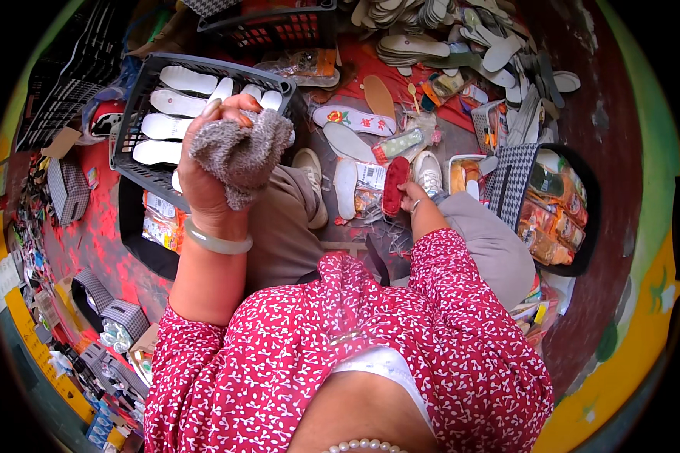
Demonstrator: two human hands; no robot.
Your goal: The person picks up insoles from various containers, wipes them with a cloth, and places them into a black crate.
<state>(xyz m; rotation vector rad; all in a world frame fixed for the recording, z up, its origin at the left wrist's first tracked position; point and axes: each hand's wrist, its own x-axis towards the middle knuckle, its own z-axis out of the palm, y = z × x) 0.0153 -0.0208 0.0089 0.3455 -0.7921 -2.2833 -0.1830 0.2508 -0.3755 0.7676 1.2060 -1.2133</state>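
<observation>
My left hand (208, 162) is raised at chest height, its fingers closed round a bunched grey-brown cloth (251, 153). My right hand (412, 195) is lower, between my knees, and grips a red oblong thing (394, 187) that looks like a brush. Behind the cloth stands a black plastic crate (121, 143) with several white insoles (165, 126) laid in rows. Beyond my right hand lie a white insole with red flowers (347, 119), a tan insole (378, 97) and pale insoles (346, 181), among clear plastic packets (400, 143).
Heaps of insoles (415, 47) cover the far right floor. A houndstooth-patterned box (511, 181) and a black bin of orange packets (555, 226) stand by my right knee. Another black crate (272, 29) is at the back. Patterned boxes (68, 189) line the left side.
</observation>
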